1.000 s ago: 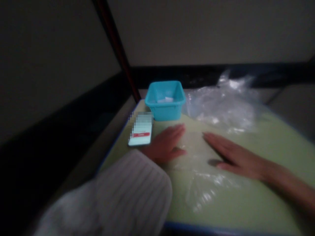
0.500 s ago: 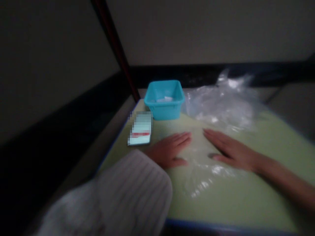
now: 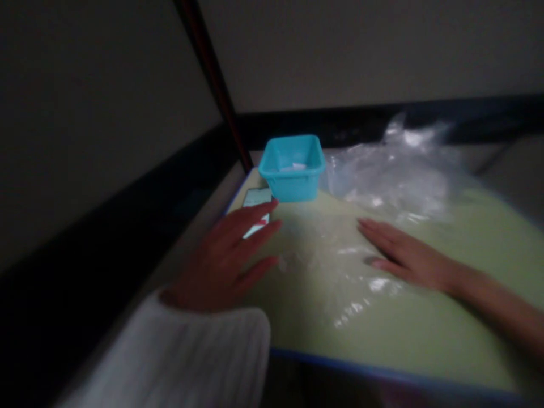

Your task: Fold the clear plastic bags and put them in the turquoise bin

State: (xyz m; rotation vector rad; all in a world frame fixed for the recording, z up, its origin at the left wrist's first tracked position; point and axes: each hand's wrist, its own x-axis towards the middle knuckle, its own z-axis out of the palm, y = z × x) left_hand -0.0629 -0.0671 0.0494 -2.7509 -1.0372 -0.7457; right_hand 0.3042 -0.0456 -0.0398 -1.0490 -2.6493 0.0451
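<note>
A clear plastic bag (image 3: 340,272) lies flat on the yellow-green tabletop (image 3: 310,328). My right hand (image 3: 403,255) rests on the bag's right side, fingers stretched out and holding nothing. To the left of the bag my left hand (image 3: 229,255) is raised, fingers spread and nothing in it. From my view it covers part of a phone (image 3: 257,196) with a lit screen. My left wrist is in a pale ribbed sleeve (image 3: 204,351). The picture is dim and blurred.
A turquoise plastic basket (image 3: 295,184) with small white pieces inside stands at the back left. A heap of crumpled clear plastic bags (image 3: 395,175) lies at the back right. The table's blue edge (image 3: 331,362) runs along the front, with walls behind.
My left hand has lifted off the flat bag and moved left, in front of the phone, with its fingers spreading. My right hand stays on the bag. The view has shifted slightly.
</note>
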